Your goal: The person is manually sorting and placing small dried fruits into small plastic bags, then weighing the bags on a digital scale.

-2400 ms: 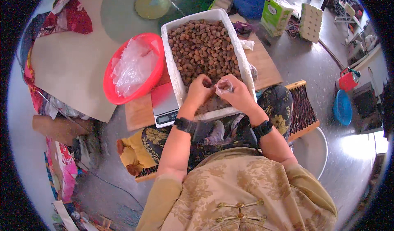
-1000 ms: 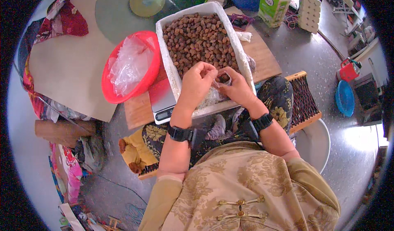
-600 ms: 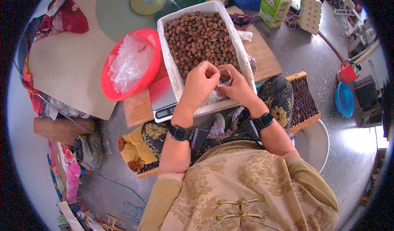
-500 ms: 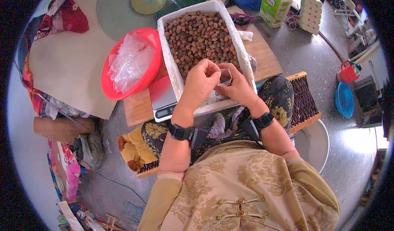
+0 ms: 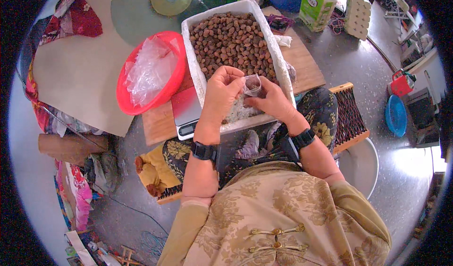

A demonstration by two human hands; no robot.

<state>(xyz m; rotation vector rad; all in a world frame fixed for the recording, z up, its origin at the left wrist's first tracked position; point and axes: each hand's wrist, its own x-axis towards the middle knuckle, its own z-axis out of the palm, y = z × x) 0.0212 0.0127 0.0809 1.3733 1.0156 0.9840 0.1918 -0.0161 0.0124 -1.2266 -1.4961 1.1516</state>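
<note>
Floor: Speckled grey floor (image 5: 339, 65) spreads out on both sides of where I sit, with a blue basin (image 5: 396, 115) over to my right.
Sheet: A large pale tan sheet (image 5: 78, 72) fills the space to my left, beyond the red basin.
Board: A wooden board (image 5: 302, 65) lies before me, showing on both sides of the foam box.
Box: The white foam box (image 5: 249, 122) stands directly in front of my knees, its long sides running away from me.
Basin: A red basin (image 5: 123, 98) sits tilted at the left of the box, a heap of clear plastic bags (image 5: 150, 75) inside it.
Scale: A flat scale (image 5: 186, 110) shows between basin and box, its small display at the near edge.
Right hand: My right hand (image 5: 276, 101) curls half closed over the near end of the box, thumb and fingers around a small clear bag (image 5: 253, 85).
Left hand: My left hand (image 5: 222, 90) is bent inward, thumb and forefinger pinched together on the left edge of that bag's mouth, the other fingers folded.
Bag: It is held upright above the box, mouth spread between my hands; something brown shows dimly inside.
Brown pieces: Small, wrinkled brown pieces (image 5: 231, 44) heap up across the box's middle and far end, while white shows at its near end.
</note>
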